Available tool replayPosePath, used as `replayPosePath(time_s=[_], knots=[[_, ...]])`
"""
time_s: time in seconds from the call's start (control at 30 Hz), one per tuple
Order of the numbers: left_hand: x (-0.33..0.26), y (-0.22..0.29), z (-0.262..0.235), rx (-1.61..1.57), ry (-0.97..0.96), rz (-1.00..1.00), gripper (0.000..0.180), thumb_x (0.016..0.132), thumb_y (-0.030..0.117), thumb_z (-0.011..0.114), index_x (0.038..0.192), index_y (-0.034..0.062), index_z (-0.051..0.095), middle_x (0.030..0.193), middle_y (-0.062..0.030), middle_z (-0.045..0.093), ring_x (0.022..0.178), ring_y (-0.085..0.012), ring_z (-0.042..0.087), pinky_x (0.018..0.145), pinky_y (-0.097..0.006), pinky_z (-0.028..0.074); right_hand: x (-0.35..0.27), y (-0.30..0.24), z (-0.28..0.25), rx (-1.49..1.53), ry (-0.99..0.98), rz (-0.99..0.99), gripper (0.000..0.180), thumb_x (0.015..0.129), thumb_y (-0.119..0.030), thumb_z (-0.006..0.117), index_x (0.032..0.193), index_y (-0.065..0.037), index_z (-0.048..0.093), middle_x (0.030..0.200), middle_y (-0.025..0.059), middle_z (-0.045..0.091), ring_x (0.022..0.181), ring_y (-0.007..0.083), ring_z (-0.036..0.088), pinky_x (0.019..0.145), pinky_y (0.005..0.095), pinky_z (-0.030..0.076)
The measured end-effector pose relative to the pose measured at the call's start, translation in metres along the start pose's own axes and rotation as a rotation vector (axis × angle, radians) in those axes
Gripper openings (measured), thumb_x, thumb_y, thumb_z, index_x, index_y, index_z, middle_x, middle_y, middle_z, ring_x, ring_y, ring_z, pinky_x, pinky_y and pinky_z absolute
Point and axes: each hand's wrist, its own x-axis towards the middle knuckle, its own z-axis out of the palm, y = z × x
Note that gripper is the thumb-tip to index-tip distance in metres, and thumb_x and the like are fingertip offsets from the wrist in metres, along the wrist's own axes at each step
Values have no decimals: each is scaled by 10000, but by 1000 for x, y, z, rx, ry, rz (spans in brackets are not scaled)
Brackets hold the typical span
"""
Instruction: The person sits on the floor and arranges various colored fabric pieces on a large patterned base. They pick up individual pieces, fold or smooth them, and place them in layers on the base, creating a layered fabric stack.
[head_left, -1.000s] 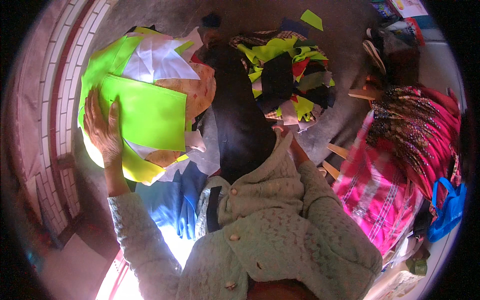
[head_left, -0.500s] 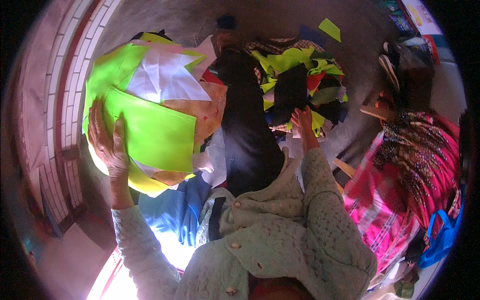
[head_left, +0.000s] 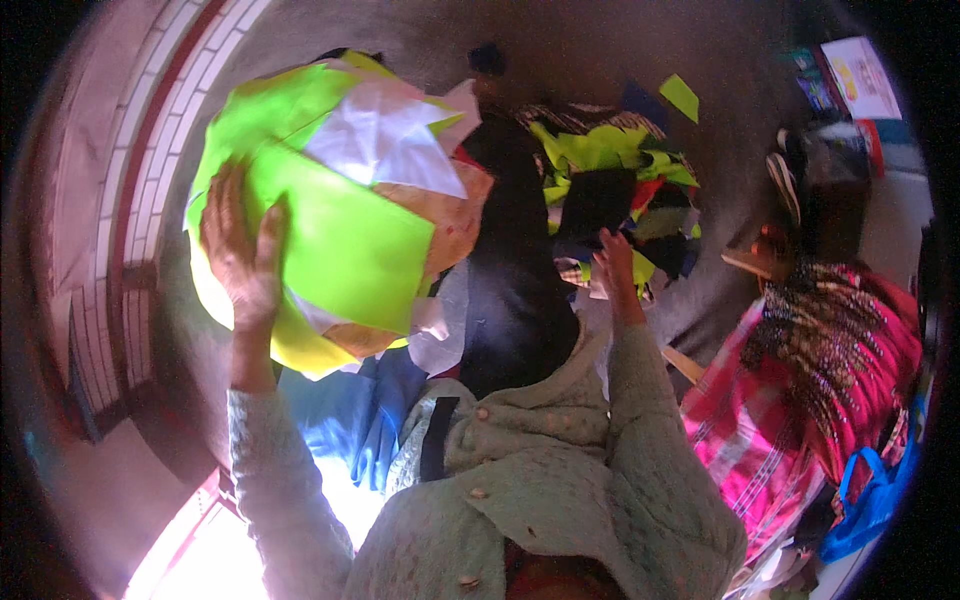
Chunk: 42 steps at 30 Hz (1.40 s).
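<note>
1. The left hand [head_left: 243,262] stays pressed flat, fingers spread, on the near-left edge of the bundle [head_left: 340,210], a stack of bright green, white and tan sheets held up at the left of the scene. Its grip looks the same as a second ago; the bundle sits slightly higher and farther in view.
2. The right hand [head_left: 615,262] has moved. A second ago it was low, close to the chest; now it is stretched out far to the right, fingers loosely open, touching the near edge of the scrap pile [head_left: 610,185]. I cannot tell whether it has pinched a piece yet.
3. The scrap pile, a heap of green, black and red cloth pieces, lies on the floor [head_left: 640,60], well apart from the bundle, with a dark cloth [head_left: 510,290] between them.
4. Judging by this, the work has shifted from steadying the bundle to reaching for another piece, while the bundle is supported by one hand only.
5. Another person in a pink patterned garment [head_left: 810,390] sits at the right, not touching the pile.
</note>
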Motion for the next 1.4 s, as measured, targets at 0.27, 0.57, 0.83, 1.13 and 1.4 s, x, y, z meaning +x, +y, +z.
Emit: replayPosePath(time_s=[0.27, 0.57, 0.83, 1.13, 1.4], knots=[[1, 0, -2, 48, 69, -37, 628, 836, 496, 550, 1291, 69, 476, 1337, -148, 459, 1286, -288, 379, 1080, -449, 237, -52, -73, -27, -718, 51, -680, 411, 891, -189, 568, 1255, -29, 465, 1213, 186, 518, 1120, 358, 503, 909, 469, 447], [-7, 0, 1, 133, 93, -127, 659, 838, 557, 518, 1309, 100, 460, 1372, -104, 432, 1317, -256, 344, 1102, -461, 207, -71, -137, 7, 452, -233, -188, 361, 915, -126, 535, 1261, -49, 466, 1212, 124, 557, 1094, 280, 547, 931, 462, 453], [-9, -9, 9, 184, 119, -66, 604, 859, 505, 519, 1331, 135, 446, 1372, -85, 439, 1300, -238, 368, 1088, -436, 236, 6, -161, -36, -56, -330, -676, 286, 914, -188, 563, 1154, -36, 537, 1138, 95, 592, 1076, 248, 553, 940, 400, 434], [-1, -6, 15, 140, 92, -47, 608, 870, 524, 485, 1330, 129, 445, 1374, -101, 432, 1307, -255, 354, 1083, -424, 232, 9, -226, -65, -92, -259, -695, 381, 848, -146, 609, 1186, -21, 485, 946, 84, 619, 837, 212, 592, 824, 362, 469], [-2, -5, 14, 122, 108, -41, 609, 872, 533, 479, 1330, 134, 444, 1379, -97, 427, 1309, -250, 351, 1083, -425, 227, -27, -265, -26, -255, -68, -760, 685, 792, -161, 680, 1386, -43, 360, 625, 43, 544, 560, 137, 530, 622, 317, 499]])
